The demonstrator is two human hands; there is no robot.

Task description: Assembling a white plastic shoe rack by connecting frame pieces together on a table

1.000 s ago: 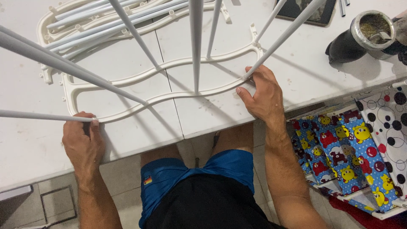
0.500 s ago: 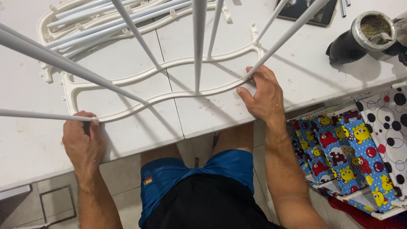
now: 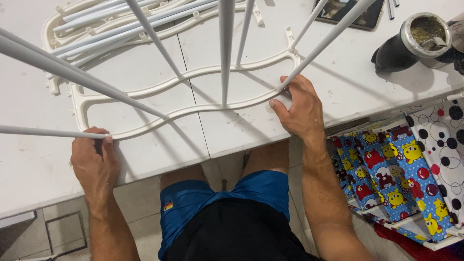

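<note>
Hands (image 3: 299, 108) on wavy plastic frame (image 3: 193, 108)

White table (image 3: 159, 159). Dark cup with metal rim (image 3: 411, 43), filled with green herb, at 2 o'clock. Dark phone (image 3: 350, 12) at 1 o'clock. Cartoon-print fabric (image 3: 386, 174) and dotted fabric (image 3: 442, 140) at 4 o'clock. Tiled floor (image 3: 140, 203) below.

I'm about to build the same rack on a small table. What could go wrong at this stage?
1. The white rods stand in the wavy frame steadied only by the left hand and right hand at its corners; letting go might tip them.
2. The frame lies near the table edge and could slide off.
3. A swinging rod might knock the cup with the metal rim.
</note>
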